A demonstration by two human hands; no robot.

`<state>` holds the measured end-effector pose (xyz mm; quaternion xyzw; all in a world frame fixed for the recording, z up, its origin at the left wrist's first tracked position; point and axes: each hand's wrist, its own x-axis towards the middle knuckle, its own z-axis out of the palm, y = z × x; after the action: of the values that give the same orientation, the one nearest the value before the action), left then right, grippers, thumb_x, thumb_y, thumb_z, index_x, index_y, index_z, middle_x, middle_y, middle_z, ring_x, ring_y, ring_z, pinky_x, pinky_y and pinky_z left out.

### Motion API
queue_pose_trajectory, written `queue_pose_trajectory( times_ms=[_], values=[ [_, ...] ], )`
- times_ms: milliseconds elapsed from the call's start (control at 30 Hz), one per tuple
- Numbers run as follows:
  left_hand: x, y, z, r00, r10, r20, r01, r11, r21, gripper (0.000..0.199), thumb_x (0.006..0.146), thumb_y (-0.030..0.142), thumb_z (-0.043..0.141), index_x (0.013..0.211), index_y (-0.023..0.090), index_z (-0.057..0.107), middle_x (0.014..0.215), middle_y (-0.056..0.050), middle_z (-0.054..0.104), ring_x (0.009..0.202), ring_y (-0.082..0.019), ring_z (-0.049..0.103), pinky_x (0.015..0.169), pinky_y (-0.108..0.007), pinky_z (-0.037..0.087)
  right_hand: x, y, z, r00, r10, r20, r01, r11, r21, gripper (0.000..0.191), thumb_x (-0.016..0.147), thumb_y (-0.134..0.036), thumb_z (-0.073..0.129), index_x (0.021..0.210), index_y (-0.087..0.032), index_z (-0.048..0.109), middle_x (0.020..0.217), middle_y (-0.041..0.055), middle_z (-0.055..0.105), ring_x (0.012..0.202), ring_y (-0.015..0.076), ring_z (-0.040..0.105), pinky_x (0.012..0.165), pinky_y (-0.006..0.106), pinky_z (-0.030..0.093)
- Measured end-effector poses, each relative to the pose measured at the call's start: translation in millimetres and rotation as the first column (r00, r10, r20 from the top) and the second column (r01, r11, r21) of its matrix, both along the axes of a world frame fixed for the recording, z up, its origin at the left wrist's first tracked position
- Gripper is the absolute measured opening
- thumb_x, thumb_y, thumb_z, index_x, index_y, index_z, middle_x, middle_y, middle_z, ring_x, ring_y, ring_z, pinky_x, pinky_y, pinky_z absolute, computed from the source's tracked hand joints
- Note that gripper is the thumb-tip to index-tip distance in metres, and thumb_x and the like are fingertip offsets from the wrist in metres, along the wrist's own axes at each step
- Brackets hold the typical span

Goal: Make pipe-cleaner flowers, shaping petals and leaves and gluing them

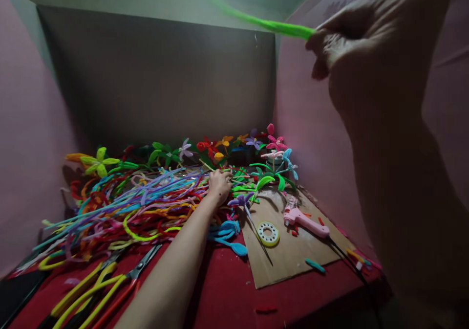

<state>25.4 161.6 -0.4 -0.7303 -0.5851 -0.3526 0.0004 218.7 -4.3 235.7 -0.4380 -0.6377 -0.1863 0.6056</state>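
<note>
My right hand (pixel 344 40) is raised at the upper right, its thumb and fingers pinching the end of a bright green pipe cleaner (pixel 271 25). The strand runs up to the left, blurred at its far end. My left hand (pixel 220 186) reaches down to the right end of a heap of coloured pipe cleaners (pixel 154 192). Its fingers are curled down among green and red strands, and what they grip is hidden. Just right of it lies a purple pipe-cleaner flower (pixel 242 200) on a thin stem.
Finished pipe-cleaner flowers (pixel 208 147) stand along the back. A pink glue gun (pixel 306 222) and a yellow-rimmed tape roll (pixel 268 233) lie on cardboard (pixel 264 273). Scissors (pixel 141 265) and yellow-handled pliers (pixel 76 290) rest on the red cloth (pixel 216 295). Pink walls flank both sides.
</note>
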Motion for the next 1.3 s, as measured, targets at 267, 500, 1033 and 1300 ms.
queue_pose_trajectory(
  times_ms=[267, 500, 1033, 1300],
  values=[
    [-47, -92, 53.7, 0.676, -0.278, 0.683, 0.418, 0.907, -0.045, 0.039, 0.066, 0.023, 0.067, 0.104, 0.019, 0.061, 0.071, -0.002, 0.060, 0.060, -0.012, 0.053, 0.058, -0.025, 0.044, -55, 42, -138.4, 0.562, 0.564, -0.606, -0.827, 0.413, -0.382, 0.023, 0.069, -0.028, 0.059, 0.051, -0.014, 0.056, 0.038, -0.0043, 0.045, 0.036, 0.0048, 0.034, 0.040, 0.020, 0.027],
    [-89, -128, 41.6, -0.011, -0.033, 0.999, 0.370, 0.928, 0.035, 0.009, 0.077, 0.020, 0.058, 0.077, 0.012, 0.063, 0.053, 0.001, 0.051, 0.044, -0.009, 0.050, 0.041, -0.021, 0.042, -98, 50, -203.3, 0.487, 0.431, -0.759, -0.873, 0.249, -0.419, 0.021, 0.062, -0.028, 0.062, 0.048, -0.013, 0.056, 0.035, -0.0072, 0.039, 0.034, 0.0043, 0.030, 0.037, 0.020, 0.019],
    [-48, -131, 2.3, -0.180, 0.100, 0.979, 0.520, 0.854, 0.009, 0.005, 0.074, 0.013, 0.060, 0.071, 0.010, 0.063, 0.067, -0.007, 0.063, 0.060, -0.014, 0.059, 0.052, -0.025, 0.049, -123, 39, -241.0, 0.035, 0.395, -0.918, -0.994, 0.106, 0.008, 0.021, 0.072, -0.037, 0.062, 0.073, -0.016, 0.065, 0.062, 0.0003, 0.061, 0.051, 0.0089, 0.052, 0.054, 0.023, 0.044],
    [-63, -135, 8.4, -0.254, 0.081, 0.964, 0.323, 0.947, 0.006, 0.004, 0.068, 0.009, 0.063, 0.069, 0.013, 0.061, 0.056, 0.003, 0.053, 0.045, -0.007, 0.048, 0.040, -0.021, 0.038, -112, 49, -238.6, -0.020, 0.259, -0.966, -0.968, 0.237, 0.083, 0.023, 0.062, -0.034, 0.070, 0.070, -0.013, 0.066, 0.054, -0.0006, 0.059, 0.047, 0.0087, 0.051, 0.050, 0.023, 0.044]
  ],
)
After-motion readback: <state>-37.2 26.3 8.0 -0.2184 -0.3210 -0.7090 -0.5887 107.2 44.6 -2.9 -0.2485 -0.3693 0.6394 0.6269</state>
